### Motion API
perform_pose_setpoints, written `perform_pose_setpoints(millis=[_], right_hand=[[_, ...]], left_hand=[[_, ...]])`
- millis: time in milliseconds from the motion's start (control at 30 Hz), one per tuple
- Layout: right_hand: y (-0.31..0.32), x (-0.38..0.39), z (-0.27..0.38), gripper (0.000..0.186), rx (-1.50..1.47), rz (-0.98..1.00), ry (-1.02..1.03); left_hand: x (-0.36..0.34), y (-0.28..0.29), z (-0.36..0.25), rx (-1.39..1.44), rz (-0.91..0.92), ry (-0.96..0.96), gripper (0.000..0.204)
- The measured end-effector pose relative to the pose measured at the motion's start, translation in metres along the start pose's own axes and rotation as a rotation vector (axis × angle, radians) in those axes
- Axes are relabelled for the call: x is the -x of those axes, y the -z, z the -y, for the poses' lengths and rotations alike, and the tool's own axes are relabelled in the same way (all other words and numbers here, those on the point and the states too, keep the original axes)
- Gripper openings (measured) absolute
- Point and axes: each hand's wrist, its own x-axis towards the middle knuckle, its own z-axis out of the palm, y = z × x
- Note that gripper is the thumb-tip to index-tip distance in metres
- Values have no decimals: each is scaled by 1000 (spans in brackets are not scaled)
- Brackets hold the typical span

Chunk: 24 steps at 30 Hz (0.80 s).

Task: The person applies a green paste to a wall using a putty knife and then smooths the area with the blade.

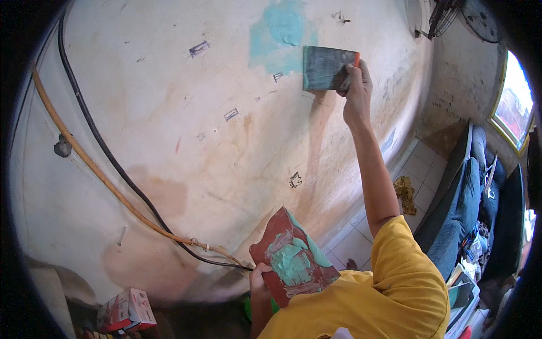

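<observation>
Wall (186,141), stained cream plaster, is taking turquoise putty (282,31); right hand (357,79) fingers are gripping a flat steel scraper (326,68) just below it, left hand (259,281) fingers holding a reddish putty-smeared board (291,257) lower down.

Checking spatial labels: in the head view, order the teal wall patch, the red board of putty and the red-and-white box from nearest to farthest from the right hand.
1. Teal wall patch, just left of the right hand.
2. Red board, below, in the left hand.
3. Red-and-white box, lower left.

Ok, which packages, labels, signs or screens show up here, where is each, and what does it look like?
Carton: bottom left, at the foot of the wall, boxy, red and white.
Stamp marks: scattered over the upper wall, small dark rectangles.
No screens or signs that I can make out.
</observation>
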Motion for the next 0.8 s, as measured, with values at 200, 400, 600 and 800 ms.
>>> perform_pose_setpoints(millis=[200, 400, 600, 800], right_hand=[[-24, 13, 2, 12, -8, 54, 4], [-43, 19, 11, 11, -56, 237, 6], [-21, 44, 47, 28, -215, 242, -283], [46, 125, 51, 29, 104, 432, -179]], left_hand=[[0, -6, -5, 4, -124, 100, 38], [-14, 20, 11, 36, -14, 21, 45], [-18, 61, 11, 54, 89, 34, 42], [14, -68, -1, 124, -173, -10, 30]])
